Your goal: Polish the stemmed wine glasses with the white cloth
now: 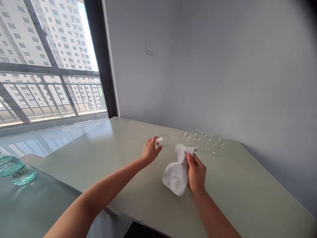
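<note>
My left hand (150,152) is wrapped round a clear drinking glass (163,141), which lies tilted with its round rim facing right. The fingers hide the glass's far end. In my right hand (197,172) a white cloth (176,175) is pinched between thumb and fingers, its lower part hanging down toward the table. The cloth is close to the glass but apart from it. Beyond my right hand, several clear stemmed glasses (206,138) stand together near the wall.
A pale, glossy table (128,142) runs back to a grey wall with a light switch (149,47). On a lower surface at far left is a large clear bottle (19,172). A window (49,66) with a railing outside fills the upper left.
</note>
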`<act>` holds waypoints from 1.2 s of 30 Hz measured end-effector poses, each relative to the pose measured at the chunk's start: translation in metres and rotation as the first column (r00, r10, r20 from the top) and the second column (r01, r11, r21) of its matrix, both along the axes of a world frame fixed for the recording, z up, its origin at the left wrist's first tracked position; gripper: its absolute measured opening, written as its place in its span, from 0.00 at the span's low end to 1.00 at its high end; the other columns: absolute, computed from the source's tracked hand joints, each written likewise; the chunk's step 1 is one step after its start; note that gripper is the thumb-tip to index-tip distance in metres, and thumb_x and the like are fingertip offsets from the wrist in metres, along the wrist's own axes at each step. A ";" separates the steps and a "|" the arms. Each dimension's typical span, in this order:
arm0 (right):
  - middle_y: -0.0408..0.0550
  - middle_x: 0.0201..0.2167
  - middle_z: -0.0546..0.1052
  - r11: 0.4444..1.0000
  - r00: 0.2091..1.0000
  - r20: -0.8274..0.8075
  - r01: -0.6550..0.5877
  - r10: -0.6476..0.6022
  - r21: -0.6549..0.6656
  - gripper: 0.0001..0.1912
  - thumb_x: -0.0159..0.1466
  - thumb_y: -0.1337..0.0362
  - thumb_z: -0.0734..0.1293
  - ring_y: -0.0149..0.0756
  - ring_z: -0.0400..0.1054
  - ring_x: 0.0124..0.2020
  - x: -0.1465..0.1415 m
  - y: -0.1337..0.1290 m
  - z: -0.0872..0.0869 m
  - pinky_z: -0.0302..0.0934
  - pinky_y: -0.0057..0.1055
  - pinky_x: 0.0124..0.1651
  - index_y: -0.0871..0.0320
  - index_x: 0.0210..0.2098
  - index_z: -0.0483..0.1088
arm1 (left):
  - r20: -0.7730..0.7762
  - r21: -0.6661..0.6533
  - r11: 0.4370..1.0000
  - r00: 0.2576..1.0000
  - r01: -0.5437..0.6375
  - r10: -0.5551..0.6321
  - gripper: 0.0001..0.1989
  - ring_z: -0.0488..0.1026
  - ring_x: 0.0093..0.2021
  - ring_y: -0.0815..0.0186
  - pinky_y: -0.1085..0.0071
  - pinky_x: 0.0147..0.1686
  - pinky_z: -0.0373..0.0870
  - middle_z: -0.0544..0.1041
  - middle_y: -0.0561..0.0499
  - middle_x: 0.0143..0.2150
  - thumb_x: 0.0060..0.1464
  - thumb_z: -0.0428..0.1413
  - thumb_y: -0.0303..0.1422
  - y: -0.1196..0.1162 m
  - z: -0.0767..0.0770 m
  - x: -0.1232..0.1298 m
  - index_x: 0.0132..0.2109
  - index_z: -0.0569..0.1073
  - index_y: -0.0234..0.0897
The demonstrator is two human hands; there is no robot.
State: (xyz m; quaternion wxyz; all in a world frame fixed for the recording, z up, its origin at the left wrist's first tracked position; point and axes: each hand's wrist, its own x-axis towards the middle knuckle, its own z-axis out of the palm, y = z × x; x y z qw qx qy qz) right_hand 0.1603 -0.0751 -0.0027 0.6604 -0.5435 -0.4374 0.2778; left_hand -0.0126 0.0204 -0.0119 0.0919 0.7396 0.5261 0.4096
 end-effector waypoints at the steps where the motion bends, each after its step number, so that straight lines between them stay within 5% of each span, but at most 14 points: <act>1: 0.47 0.33 0.71 0.999 0.999 0.050 0.003 -0.005 0.037 0.16 0.57 0.53 0.61 0.34 0.62 0.33 -0.002 -0.003 0.003 0.56 0.26 0.32 0.58 0.37 0.69 | -0.031 0.023 1.000 0.999 0.019 -0.018 0.16 0.65 0.39 0.60 0.66 0.40 0.58 0.72 0.50 0.36 0.49 0.53 0.36 -0.005 -0.001 0.005 0.46 0.64 0.42; 4: 0.50 0.44 0.71 0.994 0.984 0.171 -0.059 0.042 0.095 0.18 0.59 0.54 0.58 0.37 0.63 0.41 -0.008 -0.009 0.006 0.57 0.28 0.40 0.57 0.44 0.68 | -0.117 0.073 0.997 0.993 0.038 -0.029 0.16 0.64 0.40 0.57 0.62 0.43 0.57 0.73 0.48 0.34 0.50 0.52 0.37 -0.016 -0.005 0.016 0.47 0.64 0.40; 9: 0.49 0.43 0.72 0.963 0.929 0.256 -0.267 0.269 -0.043 0.24 0.59 0.54 0.58 0.37 0.64 0.38 -0.013 -0.004 -0.003 0.58 0.30 0.39 0.57 0.53 0.62 | -0.220 0.139 0.979 0.969 0.150 -0.117 0.17 0.64 0.44 0.56 0.58 0.49 0.54 0.72 0.46 0.37 0.53 0.49 0.38 -0.025 -0.015 0.020 0.49 0.63 0.38; 15: 0.41 0.28 0.71 0.753 0.742 0.165 -0.600 0.650 -0.271 0.23 0.57 0.57 0.61 0.30 0.61 0.25 -0.008 0.002 -0.008 0.56 0.25 0.28 0.56 0.51 0.64 | -0.365 0.060 0.954 0.895 0.295 -0.254 0.18 0.65 0.44 0.57 0.60 0.45 0.58 0.70 0.42 0.42 0.54 0.46 0.33 -0.024 -0.024 0.009 0.52 0.61 0.35; 18: 0.42 0.28 0.71 0.725 0.731 0.105 -0.627 0.674 -0.285 0.21 0.54 0.57 0.64 0.31 0.62 0.27 -0.008 0.005 -0.011 0.57 0.26 0.31 0.56 0.46 0.68 | -0.421 0.057 0.926 0.850 0.374 -0.318 0.18 0.66 0.43 0.57 0.59 0.46 0.57 0.70 0.41 0.40 0.55 0.44 0.32 -0.024 -0.020 0.004 0.53 0.61 0.34; 24: 0.45 0.26 0.72 0.760 0.772 -0.283 -0.625 0.569 -0.177 0.20 0.52 0.55 0.67 0.30 0.63 0.25 0.001 0.014 -0.012 0.56 0.27 0.29 0.61 0.40 0.69 | -0.293 0.009 0.924 0.884 0.383 -0.364 0.17 0.66 0.44 0.58 0.57 0.52 0.50 0.72 0.44 0.38 0.53 0.48 0.39 -0.025 0.000 -0.003 0.50 0.67 0.44; 28: 0.44 0.28 0.72 0.696 0.729 -0.114 -0.680 0.675 -0.232 0.19 0.52 0.57 0.67 0.30 0.63 0.28 0.014 0.013 -0.003 0.56 0.26 0.31 0.60 0.40 0.70 | -0.034 -0.180 0.882 0.893 0.436 -0.448 0.21 0.68 0.33 0.62 0.66 0.40 0.61 0.72 0.49 0.28 0.43 0.57 0.47 -0.023 0.004 -0.008 0.44 0.71 0.45; 30: 0.43 0.29 0.71 0.627 0.655 0.005 -0.721 0.756 -0.296 0.17 0.51 0.58 0.68 0.31 0.63 0.30 0.022 0.011 0.002 0.55 0.26 0.32 0.59 0.39 0.72 | 0.134 -0.395 0.740 0.831 0.544 -0.540 0.21 0.67 0.27 0.66 0.71 0.30 0.63 0.70 0.51 0.24 0.41 0.57 0.49 -0.020 0.003 -0.012 0.39 0.73 0.42; 33: 0.41 0.24 0.69 0.475 0.496 0.043 -0.797 0.867 -0.374 0.14 0.51 0.59 0.69 0.30 0.61 0.28 0.033 0.010 0.008 0.53 0.25 0.30 0.59 0.35 0.73 | 0.375 -0.649 0.280 0.618 0.707 -0.691 0.23 0.65 0.20 0.70 0.75 0.20 0.59 0.69 0.52 0.21 0.45 0.50 0.53 -0.018 0.002 -0.016 0.32 0.71 0.35; 34: 0.41 0.23 0.68 0.449 0.475 0.028 -0.810 0.880 -0.377 0.13 0.50 0.59 0.69 0.29 0.60 0.27 0.035 0.010 0.008 0.53 0.25 0.29 0.60 0.33 0.73 | 0.409 -0.669 0.184 0.563 0.720 -0.718 0.25 0.65 0.20 0.70 0.75 0.20 0.59 0.70 0.51 0.21 0.47 0.47 0.53 -0.018 0.002 -0.016 0.31 0.70 0.34; 35: 0.41 0.22 0.68 0.452 0.484 0.004 -0.814 0.875 -0.366 0.13 0.50 0.60 0.70 0.28 0.59 0.25 0.037 0.012 0.007 0.52 0.25 0.28 0.60 0.33 0.74 | 0.398 -0.668 0.174 0.546 0.723 -0.737 0.25 0.66 0.21 0.70 0.75 0.21 0.59 0.71 0.50 0.22 0.49 0.45 0.53 -0.018 0.003 -0.016 0.31 0.70 0.33; 36: 0.41 0.22 0.68 0.481 0.521 -0.028 -0.807 0.853 -0.344 0.13 0.50 0.60 0.70 0.28 0.59 0.25 0.037 0.013 0.005 0.52 0.25 0.28 0.60 0.33 0.73 | 0.339 -0.650 0.254 0.572 0.716 -0.747 0.25 0.67 0.23 0.69 0.74 0.23 0.61 0.72 0.49 0.23 0.51 0.43 0.52 -0.020 0.003 -0.014 0.33 0.71 0.33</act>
